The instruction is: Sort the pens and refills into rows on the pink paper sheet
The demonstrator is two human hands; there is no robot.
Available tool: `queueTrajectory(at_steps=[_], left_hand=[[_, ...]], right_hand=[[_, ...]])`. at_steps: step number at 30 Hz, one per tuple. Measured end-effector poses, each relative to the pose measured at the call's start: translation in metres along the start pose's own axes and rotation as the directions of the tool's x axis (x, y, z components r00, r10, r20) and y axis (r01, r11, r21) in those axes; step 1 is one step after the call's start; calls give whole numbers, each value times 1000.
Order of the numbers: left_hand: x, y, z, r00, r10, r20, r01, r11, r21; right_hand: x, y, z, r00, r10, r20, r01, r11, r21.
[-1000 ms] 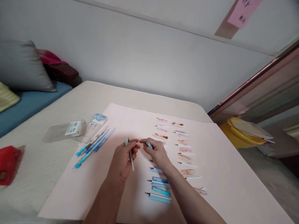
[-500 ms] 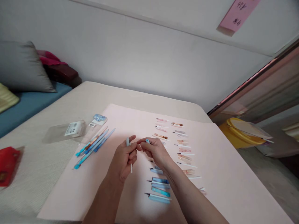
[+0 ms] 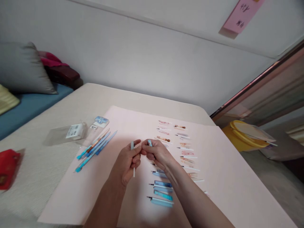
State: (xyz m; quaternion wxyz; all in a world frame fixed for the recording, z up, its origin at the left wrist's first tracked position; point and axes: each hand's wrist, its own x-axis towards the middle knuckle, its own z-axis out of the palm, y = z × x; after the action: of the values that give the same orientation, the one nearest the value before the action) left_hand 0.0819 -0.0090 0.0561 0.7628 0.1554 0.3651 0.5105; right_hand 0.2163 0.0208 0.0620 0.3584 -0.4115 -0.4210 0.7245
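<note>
Over the pink sheet (image 3: 95, 196), my left hand (image 3: 127, 160) is closed around a pale grey-blue pen barrel (image 3: 132, 145). A thin white refill (image 3: 134, 172) sticks out below its fingers. Close beside it, my right hand (image 3: 158, 153) is curled around a light blue pen barrel (image 3: 149, 142) whose end pokes up. The fingertips of both hands meet, and whatever is pinched there is too small to make out. Under and beyond the right hand lie rows of pen parts: blue barrels (image 3: 162, 183) with refills, and pink and brown ones (image 3: 187, 152) farther right.
Several whole blue and brown pens (image 3: 95, 148) lie in a bunch on the left. Behind them are clear plastic packaging (image 3: 64, 134) and a blue-topped card (image 3: 101, 120). A red object (image 3: 9, 169) sits far left. A yellow bin (image 3: 244, 139) stands off the right edge.
My right hand has turned slightly and drawn in against my left fingertips, showing more of the light blue barrel. The left hand's barrel has shifted a little right.
</note>
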Motion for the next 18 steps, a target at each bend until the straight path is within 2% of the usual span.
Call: queueTrajectory(at_steps=[4, 7, 11, 14, 18], left_hand=[[3, 0, 0, 998, 9, -61, -12, 999, -42], [6, 0, -2, 991, -30, -127, 13, 991, -136], [11, 0, -8, 985, -108, -136, 63, 953, -295], [13, -1, -11, 977, -161, -141, 104, 933, -345], [13, -1, -13, 973, -140, -184, 64, 928, -367]], right_hand=[[1, 2, 0, 998, -30, -59, 31, 1000, 7], [2, 2, -1, 997, -42, -70, 41, 999, -20], [2, -1, -1, 996, -52, -74, 45, 995, -93], [0, -5, 2, 996, -58, -67, 49, 990, -129], [-4, -9, 7, 997, -47, -65, 39, 992, -124]])
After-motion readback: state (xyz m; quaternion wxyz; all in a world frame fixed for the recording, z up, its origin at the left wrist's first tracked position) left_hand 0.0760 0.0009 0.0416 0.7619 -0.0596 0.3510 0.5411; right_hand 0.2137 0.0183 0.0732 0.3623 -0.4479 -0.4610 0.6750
